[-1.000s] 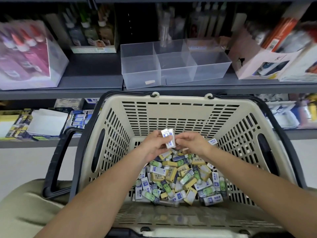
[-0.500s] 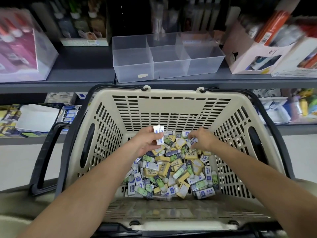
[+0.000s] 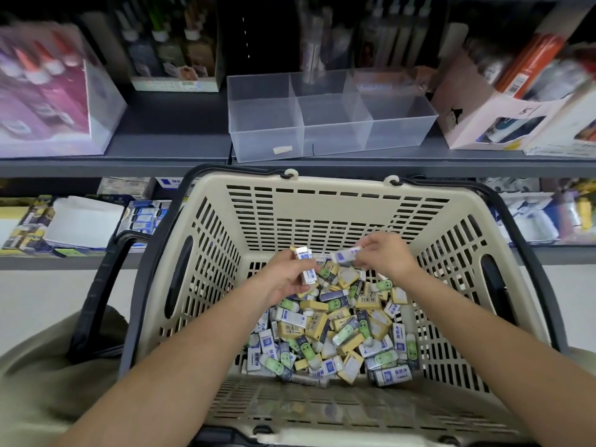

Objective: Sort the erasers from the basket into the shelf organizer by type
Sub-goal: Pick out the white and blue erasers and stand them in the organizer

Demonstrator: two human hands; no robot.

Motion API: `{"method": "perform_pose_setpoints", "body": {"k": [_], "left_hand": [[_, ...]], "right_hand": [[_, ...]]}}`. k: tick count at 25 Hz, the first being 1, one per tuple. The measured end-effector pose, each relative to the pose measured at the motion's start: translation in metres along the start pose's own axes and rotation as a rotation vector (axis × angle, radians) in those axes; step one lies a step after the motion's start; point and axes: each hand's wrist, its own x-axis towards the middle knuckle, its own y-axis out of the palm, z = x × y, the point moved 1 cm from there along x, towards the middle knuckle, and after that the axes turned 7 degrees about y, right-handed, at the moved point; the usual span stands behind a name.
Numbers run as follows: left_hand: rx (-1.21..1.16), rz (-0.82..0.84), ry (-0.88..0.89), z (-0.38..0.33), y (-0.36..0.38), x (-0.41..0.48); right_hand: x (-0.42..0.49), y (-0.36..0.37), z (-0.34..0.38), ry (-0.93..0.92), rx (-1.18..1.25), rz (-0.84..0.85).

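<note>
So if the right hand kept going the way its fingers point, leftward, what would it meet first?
Probably the stack of white erasers held in the left hand; the right hand already holds one eraser, though depth is unclear.

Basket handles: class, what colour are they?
Dark grey, against the beige basket; handles show best in the head view.

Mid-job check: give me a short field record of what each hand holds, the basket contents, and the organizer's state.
left hand: holding white-and-blue erasers above the pile
right hand: pinching one white-and-blue eraser, next to the left hand
basket: beige, holds a mixed pile of erasers: white-blue, yellow, green
organizer: clear, three compartments side by side, on the shelf behind the basket
organizer contents: no erasers visible inside
sorting progress: none placed yet
</note>
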Motion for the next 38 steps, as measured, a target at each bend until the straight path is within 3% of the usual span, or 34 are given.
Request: {"method": "perform_pose_setpoints", "body": {"k": [2,3,6,9,11,15,21,24,31,38], "left_hand": [[-0.048,-0.029,0.015,-0.002,0.004,-0.001],[-0.111,-0.029,0.035,-0.004,0.005,-0.001],[-0.282,-0.005,0.140,-0.009,0.003,-0.004],[-0.288,-0.022,0.188,-0.009,0.000,-0.004],[-0.281,-0.091,0.177,-0.009,-0.003,-0.001],[-0.198,-0.153,0.156,-0.009,-0.007,0.004],[-0.172,-0.127,0.143,-0.009,-0.006,0.001],[-0.064,-0.110,0.165,-0.013,-0.006,-0.002],[-0.049,-0.045,0.234,-0.028,-0.008,-0.007],[-0.070,0.103,0.375,-0.057,-0.010,-0.019]], "right_hand": [[-0.017,0.010,0.011,0.141,0.427,0.172],[-0.022,0.015,0.013,0.166,0.488,0.231],[-0.032,0.032,0.015,0.122,0.408,0.285],[-0.030,0.042,0.015,0.044,0.345,0.306],[-0.019,0.036,0.012,-0.011,0.202,0.280],[0.021,0.007,-0.016,-0.137,-0.543,-0.099],[0.035,0.024,-0.045,-0.188,-0.959,-0.057],[0.033,0.013,-0.038,-0.140,-0.766,-0.078],[-0.011,0.002,0.020,-0.133,0.170,0.175],[-0.038,-0.009,0.080,-0.252,0.277,0.199]]}}
